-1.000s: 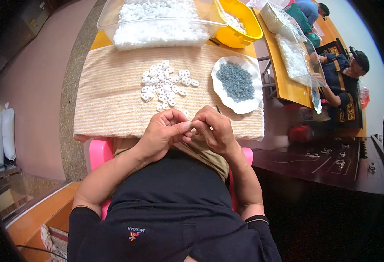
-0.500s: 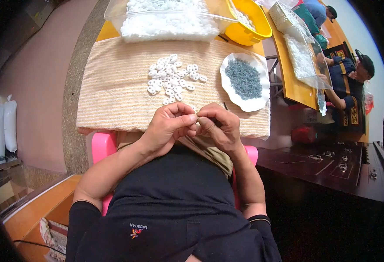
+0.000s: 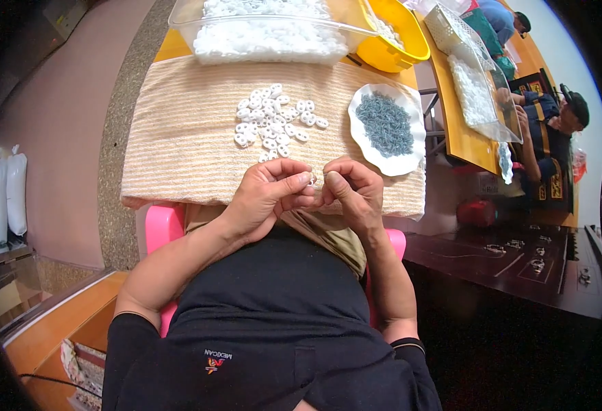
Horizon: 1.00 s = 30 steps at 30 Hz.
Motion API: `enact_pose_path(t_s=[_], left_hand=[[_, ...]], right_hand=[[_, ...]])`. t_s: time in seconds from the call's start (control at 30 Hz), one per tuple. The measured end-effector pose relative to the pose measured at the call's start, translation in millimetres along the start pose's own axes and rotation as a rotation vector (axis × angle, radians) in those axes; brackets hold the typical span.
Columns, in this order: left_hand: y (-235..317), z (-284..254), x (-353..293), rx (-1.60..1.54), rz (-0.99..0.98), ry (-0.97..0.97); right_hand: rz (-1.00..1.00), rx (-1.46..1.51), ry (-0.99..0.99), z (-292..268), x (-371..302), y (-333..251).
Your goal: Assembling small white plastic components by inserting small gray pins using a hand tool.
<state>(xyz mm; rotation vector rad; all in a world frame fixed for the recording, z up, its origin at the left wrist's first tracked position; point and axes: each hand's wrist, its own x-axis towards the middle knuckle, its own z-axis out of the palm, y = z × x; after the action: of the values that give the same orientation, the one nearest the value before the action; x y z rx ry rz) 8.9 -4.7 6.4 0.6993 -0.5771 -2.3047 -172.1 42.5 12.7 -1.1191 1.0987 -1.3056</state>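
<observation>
Close to the table's front edge, my left hand [image 3: 273, 192] pinches a small white plastic piece [image 3: 312, 179] between thumb and forefinger; only a bit of it shows. My right hand [image 3: 355, 192] is just to its right, thumb and forefinger pressed together, and what they hold is too small to make out. Beyond my hands, a loose pile of white oval plastic pieces with two holes [image 3: 271, 118] lies on a striped beige cloth [image 3: 177, 130]. To the right of the pile, small grey-blue translucent pieces [image 3: 386, 123] fill a white wavy-rimmed plate [image 3: 410, 162].
A clear bin [image 3: 362, 27] of white pieces and a yellow basin [image 3: 410, 55] stand at the table's far side. To the right, a person [image 3: 554, 116] sits at another table with a clear tray [image 3: 503, 127]. White sacks [image 3: 16, 195] stand far left.
My right hand has drawn slightly right, away from the left, so a gap now shows between the fingertips. The white piece in my left hand shows more.
</observation>
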Motion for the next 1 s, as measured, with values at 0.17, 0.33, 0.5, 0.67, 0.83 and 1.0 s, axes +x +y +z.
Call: enact_pose_path(t_s=[0.17,0.33,0.5,0.67,0.83,1.0], left_hand=[[-0.1,-1.9,-0.1,0.004,-0.004,-0.016],[1.4,-0.1,-1.3,0.007,-0.007,-0.016],[0.9,0.1,-1.2,0.019,-0.009,0.005],[0.3,-0.1,-1.2,0.027,-0.007,0.008],[-0.5,-0.8,-1.0,0.029,-0.001,0.009],[-2.3,-2.9,0.3,0.033,0.009,0.015]], right_hand=[[0.035,-0.022,-0.043,-1.2,-0.1,2.8],[0.076,-0.03,-0.053,-0.6,0.2,3.5],[0.084,-0.018,-0.066,-3.0,0.9,6.2],[0.094,0.009,-0.079,-3.2,0.9,6.3],[0.077,-0.004,-0.063,-3.8,0.6,8.2],[0.062,0.003,-0.053,-3.8,0.7,10.0]])
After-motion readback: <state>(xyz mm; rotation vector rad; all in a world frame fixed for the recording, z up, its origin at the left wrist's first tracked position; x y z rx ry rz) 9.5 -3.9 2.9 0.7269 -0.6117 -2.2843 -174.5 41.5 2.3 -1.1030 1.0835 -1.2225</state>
